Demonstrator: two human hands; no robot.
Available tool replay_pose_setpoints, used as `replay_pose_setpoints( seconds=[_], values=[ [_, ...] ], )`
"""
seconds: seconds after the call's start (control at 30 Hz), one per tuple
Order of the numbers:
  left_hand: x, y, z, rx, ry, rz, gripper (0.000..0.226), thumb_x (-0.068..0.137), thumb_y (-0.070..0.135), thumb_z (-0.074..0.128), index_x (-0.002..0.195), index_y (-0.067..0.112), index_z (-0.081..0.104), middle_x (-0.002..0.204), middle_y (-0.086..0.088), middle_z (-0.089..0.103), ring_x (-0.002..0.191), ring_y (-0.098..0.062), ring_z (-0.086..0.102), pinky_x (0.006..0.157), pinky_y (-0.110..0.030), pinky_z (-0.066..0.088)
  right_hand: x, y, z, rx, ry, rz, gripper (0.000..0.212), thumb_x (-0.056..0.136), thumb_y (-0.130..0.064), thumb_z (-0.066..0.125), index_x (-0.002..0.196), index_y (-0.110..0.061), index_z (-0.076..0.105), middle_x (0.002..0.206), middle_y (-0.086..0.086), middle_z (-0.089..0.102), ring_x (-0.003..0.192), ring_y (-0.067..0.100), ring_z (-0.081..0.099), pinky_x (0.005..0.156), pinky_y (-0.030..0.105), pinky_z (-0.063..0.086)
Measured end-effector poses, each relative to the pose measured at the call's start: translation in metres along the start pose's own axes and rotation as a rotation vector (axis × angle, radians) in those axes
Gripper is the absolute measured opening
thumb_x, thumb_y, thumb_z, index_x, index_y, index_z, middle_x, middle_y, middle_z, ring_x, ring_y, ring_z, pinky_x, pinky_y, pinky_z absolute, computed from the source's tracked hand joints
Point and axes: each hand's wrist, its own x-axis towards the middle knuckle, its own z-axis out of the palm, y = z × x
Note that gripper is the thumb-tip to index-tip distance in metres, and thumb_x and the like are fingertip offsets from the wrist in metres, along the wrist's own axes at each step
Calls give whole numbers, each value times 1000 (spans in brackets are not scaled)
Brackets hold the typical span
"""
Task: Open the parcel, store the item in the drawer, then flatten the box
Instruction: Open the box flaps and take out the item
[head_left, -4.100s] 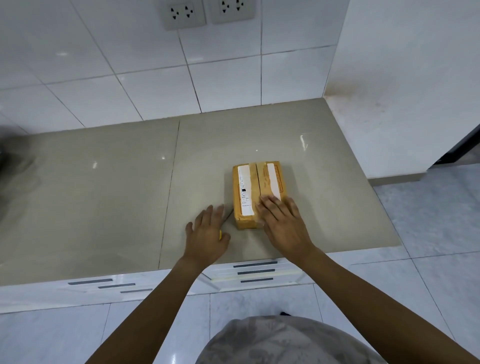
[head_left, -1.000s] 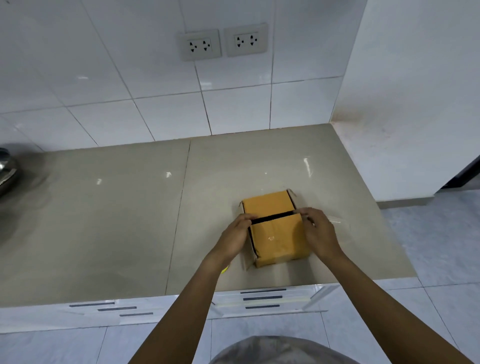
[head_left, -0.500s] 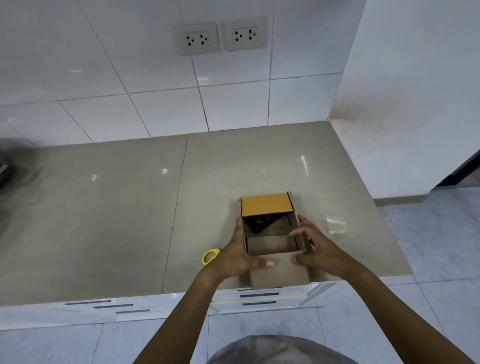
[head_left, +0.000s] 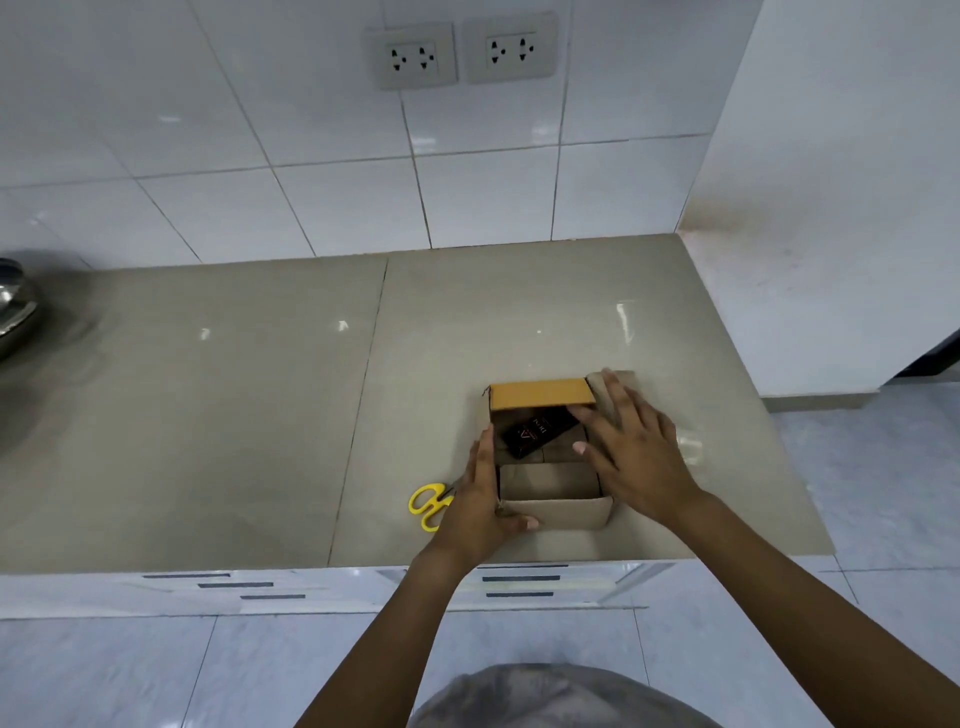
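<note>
A small cardboard box (head_left: 556, 506) stands open near the front edge of the grey counter (head_left: 260, 415). Its far flap (head_left: 542, 393) shows yellow-brown, and its near flap is folded toward me. Inside lies a small black packet (head_left: 535, 432) with pale lettering. My left hand (head_left: 480, 499) grips the box's left wall and front corner. My right hand (head_left: 631, 452) is spread over the box's right side, pressing the right flap outward, with fingertips at the opening close to the packet.
Yellow-handled scissors (head_left: 428, 506) lie on the counter just left of my left hand. A shiny metal pot (head_left: 13, 306) sits at the far left. White drawer fronts (head_left: 519, 584) run below the counter edge. Tiled wall with two sockets (head_left: 460, 54) behind.
The box went from shut with a slit along its top to open, with flaps spread. My right hand moved up over the right flap; the black packet is more exposed.
</note>
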Motion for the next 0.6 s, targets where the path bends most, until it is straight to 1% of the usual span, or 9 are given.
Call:
replay_pose_setpoints(
  seconds=[0.07, 0.13, 0.2, 0.3, 0.37, 0.47, 0.53, 0.57, 0.6],
  values=[
    [0, 1, 0, 6, -3, 3, 125, 70, 22, 84, 152, 25, -10, 163, -1, 7, 149, -17, 14, 115, -32, 32, 13, -1, -5, -23, 36, -3, 53, 95, -50, 41, 146, -39, 30, 162, 8, 3, 144, 35, 19, 108, 54, 29],
    [0, 2, 1, 14, -5, 0, 125, 71, 22, 84, 152, 23, -10, 163, -1, 3, 150, -17, 8, 116, -38, 30, 28, 0, -8, -15, 42, 11, 56, 95, -51, 41, 148, -38, 26, 162, 9, 2, 144, 37, 19, 109, 56, 28],
    [1, 2, 1, 19, -8, -8, 125, 71, 23, 84, 152, 23, -10, 163, 0, 0, 150, -16, 4, 118, -37, 27, 42, -1, -9, -7, 14, 36, 57, 96, -53, 37, 148, -37, 24, 162, 8, -1, 145, 37, 16, 111, 57, 25],
    [2, 1, 3, 40, -5, -2, 125, 71, 24, 84, 152, 23, -10, 163, 0, 0, 150, -16, 6, 118, -30, 24, 61, 0, -7, 29, -79, 101, 54, 97, -55, 29, 148, -36, 26, 162, 7, -5, 146, 35, 12, 113, 57, 20],
    [2, 0, 3, 45, -3, -2, 125, 71, 25, 84, 152, 23, -10, 163, -1, 2, 150, -17, 7, 118, -33, 25, 68, 2, -4, 61, -151, 148, 52, 97, -56, 25, 144, -36, 32, 162, 6, -5, 146, 35, 13, 113, 57, 18],
    [3, 0, 3, 56, 7, 0, 124, 71, 25, 84, 153, 22, -9, 163, -1, 2, 150, -18, 7, 119, -36, 24, 73, 1, 1, 123, -254, 203, 47, 98, -56, 25, 134, -34, 44, 162, 4, 3, 145, 33, 14, 113, 60, 17],
    [3, 1, 3, 52, 12, 1, 124, 71, 25, 84, 153, 21, -8, 163, -2, 2, 150, -18, 8, 119, -38, 25, 75, -5, 0, 173, -301, 243, 46, 98, -54, 26, 131, -29, 46, 162, 3, 12, 145, 33, 15, 113, 62, 16],
    [3, 1, 3, 52, 14, 1, 124, 71, 24, 84, 153, 21, -8, 163, -2, 3, 150, -18, 8, 118, -39, 26, 75, -9, -2, 144, -307, 247, 46, 98, -53, 28, 131, -26, 45, 161, 3, 14, 145, 33, 14, 113, 63, 14],
    [3, 2, 3, 54, 13, 1, 123, 71, 24, 84, 153, 20, -7, 163, -3, 4, 150, -19, 9, 118, -40, 27, 74, -13, -4, 59, -277, 225, 47, 98, -51, 31, 132, -22, 44, 161, 6, 14, 146, 34, 13, 112, 65, 11]
  ],
)
